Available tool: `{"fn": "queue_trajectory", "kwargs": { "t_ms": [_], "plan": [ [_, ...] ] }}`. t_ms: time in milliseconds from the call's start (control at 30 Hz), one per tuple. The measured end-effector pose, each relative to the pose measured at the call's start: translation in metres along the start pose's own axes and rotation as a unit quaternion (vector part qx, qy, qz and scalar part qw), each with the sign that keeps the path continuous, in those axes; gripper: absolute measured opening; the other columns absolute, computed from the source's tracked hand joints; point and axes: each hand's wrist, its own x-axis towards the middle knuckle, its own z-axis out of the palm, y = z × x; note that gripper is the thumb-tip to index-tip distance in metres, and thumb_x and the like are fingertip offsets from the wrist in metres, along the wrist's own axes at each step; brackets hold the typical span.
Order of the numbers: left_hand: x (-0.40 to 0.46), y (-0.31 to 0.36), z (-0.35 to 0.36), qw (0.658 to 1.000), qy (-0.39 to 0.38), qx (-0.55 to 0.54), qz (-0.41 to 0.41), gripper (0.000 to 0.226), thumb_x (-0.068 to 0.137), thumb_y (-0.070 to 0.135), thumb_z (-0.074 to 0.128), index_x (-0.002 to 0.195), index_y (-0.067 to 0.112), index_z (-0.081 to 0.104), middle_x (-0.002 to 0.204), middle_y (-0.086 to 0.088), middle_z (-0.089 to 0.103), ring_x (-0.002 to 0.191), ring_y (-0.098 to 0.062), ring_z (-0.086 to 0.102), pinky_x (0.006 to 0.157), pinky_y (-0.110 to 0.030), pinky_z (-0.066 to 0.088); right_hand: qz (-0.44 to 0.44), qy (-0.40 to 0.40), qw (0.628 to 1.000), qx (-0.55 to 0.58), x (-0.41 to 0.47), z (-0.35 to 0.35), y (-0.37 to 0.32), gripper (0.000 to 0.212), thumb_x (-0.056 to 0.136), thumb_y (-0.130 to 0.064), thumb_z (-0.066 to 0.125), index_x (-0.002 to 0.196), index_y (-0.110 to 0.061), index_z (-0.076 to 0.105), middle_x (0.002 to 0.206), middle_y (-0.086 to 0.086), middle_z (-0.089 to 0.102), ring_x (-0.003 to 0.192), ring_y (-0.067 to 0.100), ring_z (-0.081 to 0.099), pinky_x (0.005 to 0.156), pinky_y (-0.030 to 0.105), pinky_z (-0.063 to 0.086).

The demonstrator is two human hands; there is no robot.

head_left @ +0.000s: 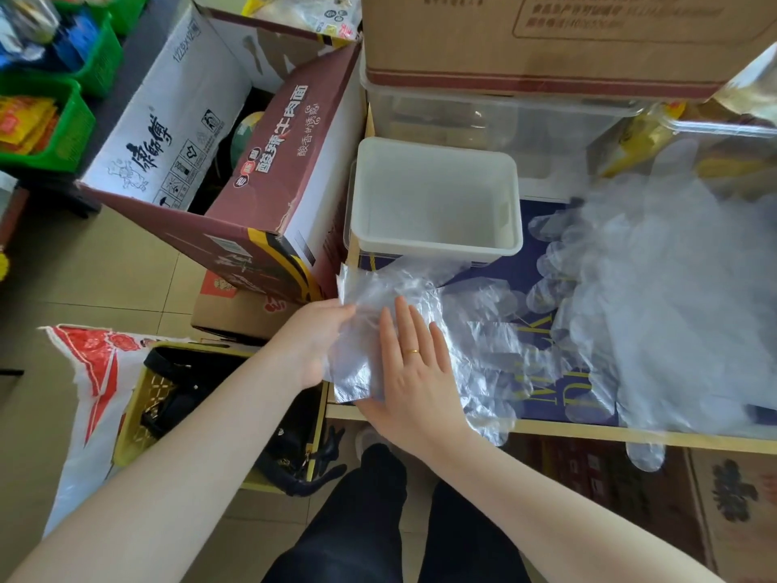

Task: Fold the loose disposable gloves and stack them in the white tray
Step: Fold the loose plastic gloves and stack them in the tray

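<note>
Landmark: white tray (435, 241), sitting on a dark blue box top (542, 263). Tray looks empty, though its inside is washed out.

Just in front of the tray, nearest the person: one clear glove (357, 342), partly folded, creased. Right hand (414, 374) lies flat on it, fingers straight and slightly spread (gold ring on one finger). Left hand (313, 338) is at the glove's left edge, fingers curled onto the plastic; thumb hidden, so exact pinch unclear.

Right of the tray: loose pile of gloves (664, 296), spilling over the box's front edge.

Left of the tray: open brown carton (269, 195).
</note>
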Motion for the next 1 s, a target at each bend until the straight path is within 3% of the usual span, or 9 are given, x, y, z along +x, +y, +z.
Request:
{"fn": "queue_trajectory", "kwargs": {
  "t_ms": [200,433,500,567,667,733,833,900,1000],
  "plan": [
    [-0.003,-0.004,0.003,1.000,0.012,-0.015,-0.010,0.028,0.097,0.031,0.049,0.106,0.011,0.066,0.100,-0.012,0.070,0.093,-0.026,0.067,0.083,-0.039,0.053,0.019,0.041,0.998,-0.040,0.009,-0.001,-0.002,0.088,0.062,-0.018,0.076,0.141,-0.010,0.037,0.145,0.010,0.043,0.135,0.030,0.038,0.112,0.050,0.024],
    [0.003,-0.007,-0.007,0.988,0.065,0.115,0.080,0.033,0.097,0.036,0.045,0.117,0.015,0.061,0.102,-0.006,0.067,0.098,-0.024,0.062,0.093,-0.045,0.049,-0.064,-0.035,0.992,-0.102,-0.005,-0.021,0.042,0.073,0.058,-0.008,0.077,0.128,-0.014,0.056,0.134,0.011,0.054,0.126,0.031,0.049,0.105,0.054,0.029],
    [0.004,-0.008,-0.009,0.976,0.089,0.167,0.107,0.033,0.098,0.034,0.043,0.114,0.013,0.062,0.100,-0.007,0.065,0.098,-0.024,0.060,0.091,-0.043,0.049,-0.122,-0.124,0.982,-0.073,-0.008,-0.028,0.053,0.070,0.068,-0.013,0.069,0.134,-0.018,0.049,0.143,0.007,0.045,0.134,0.027,0.040,0.111,0.049,0.024],
    [0.005,-0.007,-0.011,0.964,0.094,0.216,0.120,0.030,0.099,0.033,0.042,0.103,0.012,0.063,0.097,-0.009,0.064,0.093,-0.024,0.060,0.085,-0.041,0.049,-0.123,-0.171,0.976,0.052,-0.012,-0.036,0.062,0.055,0.081,-0.031,0.052,0.135,-0.022,0.048,0.143,-0.001,0.045,0.131,0.021,0.042,0.106,0.042,0.038],
    [0.004,-0.006,-0.015,0.945,0.085,0.293,0.119,0.026,0.099,0.033,0.040,0.088,0.018,0.058,0.094,-0.011,0.064,0.085,-0.021,0.059,0.076,-0.036,0.048,-0.090,-0.067,0.980,0.167,-0.008,-0.042,0.065,0.057,0.088,-0.056,0.035,0.120,-0.015,0.060,0.120,-0.002,0.063,0.106,0.021,0.060,0.083,0.037,0.051],
    [0.003,-0.007,-0.018,0.927,0.094,0.342,0.122,0.031,0.100,0.034,0.037,0.076,0.021,0.052,0.086,-0.011,0.062,0.077,-0.021,0.058,0.070,-0.035,0.046,-0.057,-0.017,0.988,0.141,0.005,-0.036,0.065,0.067,0.091,-0.059,0.023,0.128,-0.013,0.054,0.132,0.004,0.056,0.119,0.025,0.052,0.093,0.043,0.047],
    [0.003,-0.011,-0.021,0.893,0.111,0.414,0.135,0.041,0.100,0.034,0.033,0.065,0.016,0.045,0.067,-0.007,0.050,0.062,-0.019,0.049,0.060,-0.031,0.039,-0.019,-0.084,0.995,0.047,0.020,-0.019,0.061,0.081,0.084,-0.061,0.002,0.149,-0.017,0.019,0.157,0.003,0.017,0.145,0.022,0.013,0.116,0.037,0.011],
    [0.002,-0.015,-0.022,0.868,0.131,0.453,0.156,0.045,0.101,0.035,0.032,0.063,0.013,0.045,0.061,-0.004,0.046,0.058,-0.017,0.046,0.052,-0.029,0.033,-0.032,-0.107,0.993,-0.031,0.021,-0.004,0.062,0.083,0.081,-0.064,-0.002,0.151,-0.019,0.003,0.159,0.002,-0.001,0.146,0.022,-0.001,0.114,0.034,-0.005],
    [0.004,-0.022,-0.025,0.850,0.150,0.473,0.176,0.044,0.101,0.036,0.031,0.064,0.016,0.046,0.062,-0.003,0.049,0.060,-0.016,0.047,0.051,-0.029,0.031,-0.011,-0.099,0.993,-0.067,0.012,0.010,0.075,0.083,0.084,-0.069,0.008,0.150,-0.020,-0.001,0.158,0.003,-0.006,0.146,0.026,-0.005,0.114,0.039,-0.007]
  ]
}}
